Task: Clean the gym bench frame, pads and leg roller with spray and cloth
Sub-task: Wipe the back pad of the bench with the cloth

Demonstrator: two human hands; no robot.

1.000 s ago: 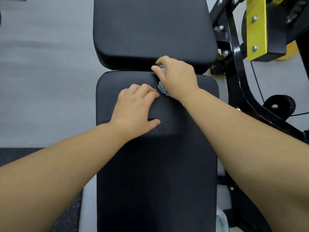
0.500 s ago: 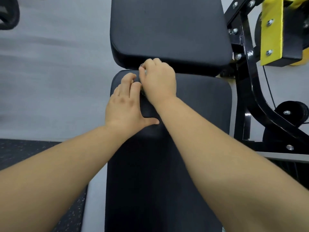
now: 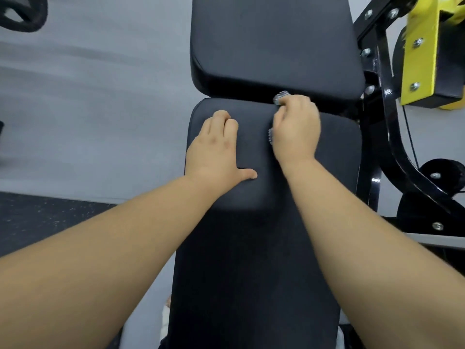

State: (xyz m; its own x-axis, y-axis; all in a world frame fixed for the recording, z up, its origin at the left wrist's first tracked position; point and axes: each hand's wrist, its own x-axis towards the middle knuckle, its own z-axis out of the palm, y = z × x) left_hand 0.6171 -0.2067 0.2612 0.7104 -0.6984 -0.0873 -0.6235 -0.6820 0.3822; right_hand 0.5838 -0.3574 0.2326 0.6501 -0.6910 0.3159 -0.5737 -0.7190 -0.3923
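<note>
At the top left corner a dark round thing [image 3: 24, 13] is cut off by the edge, too blurred to name. Below it spreads a smooth pale grey floor [image 3: 100, 109], and at the lower left lies a black rubber mat [image 3: 37, 217] flecked with pale specks.

The left hand [image 3: 216, 149] rests palm down on the far left part of the bench's near pad [image 3: 251, 260], a long matte black cushion. Its fingers [image 3: 221, 122] are released and lie together, holding nothing, with the thumb spread toward the middle.

Beyond a narrow gap sits the far pad [image 3: 271, 41], also black with rounded corners.

The right hand [image 3: 295, 129] is at that gap, right of centre, its fingers clenched round a grey patterned cloth [image 3: 279, 97]. The cloth is bunched, and only 2 small bits show, 1 at the fingertips against the far pad's near edge and 1 beside the palm on the near pad.

To the right stands the glossy black frame [image 3: 392, 152] with silver bolts, then a yellow plate [image 3: 422, 51] bolted on at the top, and lower down a black wheel [image 3: 440, 170].
</note>
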